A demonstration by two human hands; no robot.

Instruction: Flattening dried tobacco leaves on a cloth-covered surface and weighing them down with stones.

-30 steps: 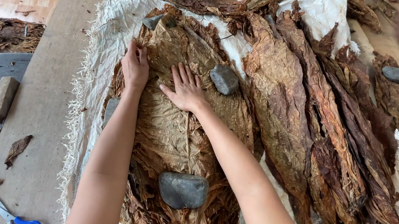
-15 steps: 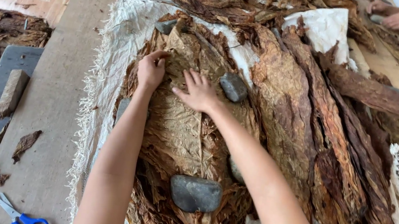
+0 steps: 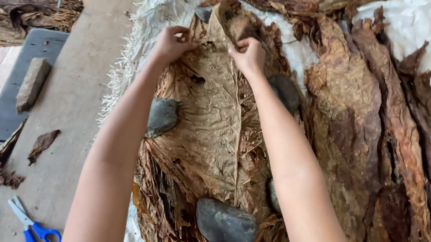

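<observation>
Closest to the camera, a dark grey stone sits on the near end of a stack of big dried brown leaves. Off to the left, blue-handled scissors lie on the desk, with a small leaf scrap a bit further up.

Moving along, the top leaf is spread out flat on the stack, pale tan, its midrib running away from the camera. A second grey stone rests on its left edge, right by the left forearm, and another stone peeks out beside the right wrist.

At the far end of that leaf, both hands are busy. The left hand has its grip pinched shut on the leaf's left upper edge, and the right hand is pinching the folded tip, fingers curled tight on it. The hands are near each other but not touching.

Everything lies on a frayed white cloth. To the right are more stacks of darker reddish-brown leaves. Far left, a flat brownish block sits on a grey board, and beyond it there's a tied leaf bundle.
</observation>
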